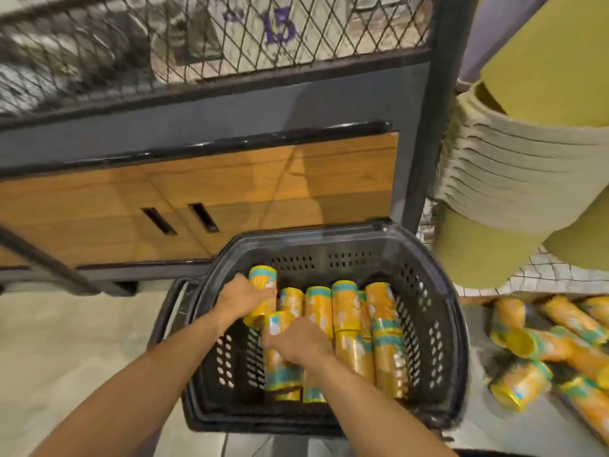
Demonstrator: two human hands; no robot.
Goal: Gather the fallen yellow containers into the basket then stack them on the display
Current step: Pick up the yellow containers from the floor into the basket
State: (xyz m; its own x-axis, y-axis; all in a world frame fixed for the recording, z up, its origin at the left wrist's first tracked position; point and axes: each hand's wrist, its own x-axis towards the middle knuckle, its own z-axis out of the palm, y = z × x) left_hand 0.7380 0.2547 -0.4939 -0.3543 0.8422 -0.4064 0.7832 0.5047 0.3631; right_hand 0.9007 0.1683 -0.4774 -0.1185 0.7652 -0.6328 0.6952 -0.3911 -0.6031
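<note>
Cans (346,311) wrapped in glossy yellow-orange print with teal bands, smooth, catching light like foil. Basket (458,311) of black plastic, smooth with a dull sheen, its walls pierced by rows of holes. Panel (99,206) of warm brown wood, lacquered and reflective, edged by a glossy black rail (197,146) whose material is unclear. Board (230,110) in flat matt grey. Mesh (296,37) of dark wire, apparently metal. Stacked pots (514,179), pale, ribbed and matt. Grid (543,275) of thin white wire. Floor (66,341) pale, smooth, matt
</note>
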